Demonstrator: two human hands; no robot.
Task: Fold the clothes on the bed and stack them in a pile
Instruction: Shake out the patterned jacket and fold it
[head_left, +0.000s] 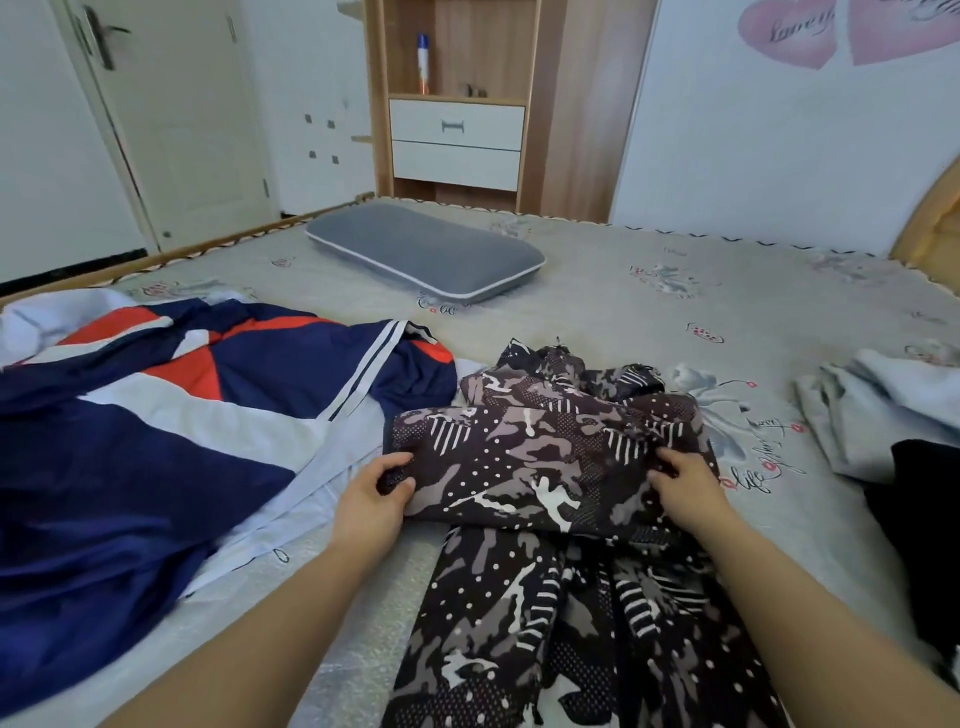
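Head view, both hands on one garment. Camouflage-print garment (545, 467), dark brown with grey patches, white dots and stripes, lies on the bed (623, 291) directly in front of the person. Its near part spreads toward the camera; a folded band of it is raised between the hands.

Left hand (371, 499): thumb on top, fingers curled under, pinching the left edge of the folded band.
Right hand (685, 483): fingers curled over the right edge of the same band, gripping it. The band spans the gap between the two hands, roughly level; the rest of the garment bunches beyond it and hangs below it.

Left of the garment, touching its far left corner: navy, white and orange-red jacket (156, 415), spread unfolded.
Right, apart from it: pale grey garment (872, 410), crumpled, with a black garment (919, 519) at its near side.
Far side of bed: grey pillow (426, 249), flat. Wooden cabinet (457, 104) with white drawers stands behind the bed.
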